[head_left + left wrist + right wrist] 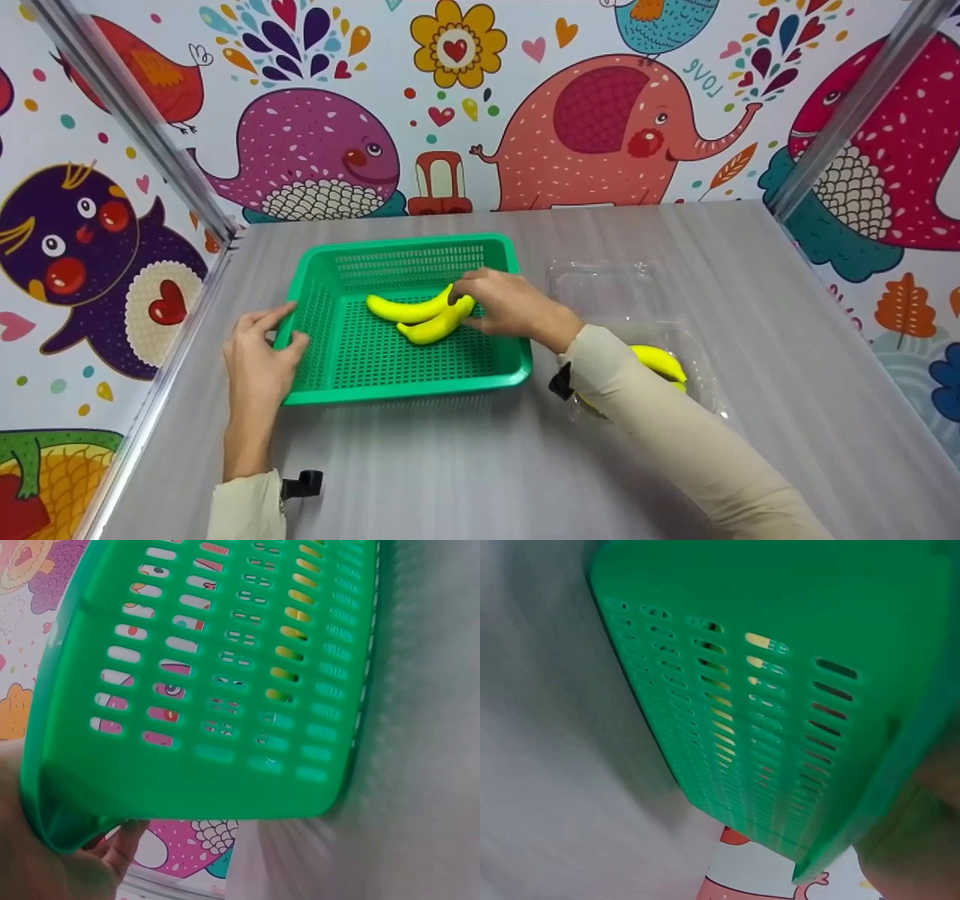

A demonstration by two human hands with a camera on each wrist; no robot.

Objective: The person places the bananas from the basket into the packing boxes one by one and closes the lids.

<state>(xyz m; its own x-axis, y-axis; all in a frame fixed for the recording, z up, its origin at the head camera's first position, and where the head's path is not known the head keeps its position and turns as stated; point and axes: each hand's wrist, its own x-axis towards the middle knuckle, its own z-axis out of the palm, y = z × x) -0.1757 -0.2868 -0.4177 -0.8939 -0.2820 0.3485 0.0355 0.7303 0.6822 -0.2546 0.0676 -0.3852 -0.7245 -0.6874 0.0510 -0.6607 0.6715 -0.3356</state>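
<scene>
Yellow bananas point(431, 326) lie together on the mesh floor of a green plastic basket point(405, 390). From above, my right hand point(506, 304) reaches over the basket's right wall and holds the bananas at their right end, with fingers and thumb on either side. At the left wall, my left hand point(259, 360) grips the basket rim, thumb toward the front. The left wrist view shows the left hand point(90, 866) at the rim's corner. Through the basket's slots point(724, 739) in the right wrist view, yellow shows; the right fingertips are hidden there.
Right of the basket stands a clear plastic box point(701, 375) with its lid point(604, 289) folded back. Inside it, another banana point(660, 362) is partly covered by my right sleeve point(675, 420). A patterned wall point(450, 112) closes off the back of the grey table point(450, 465).
</scene>
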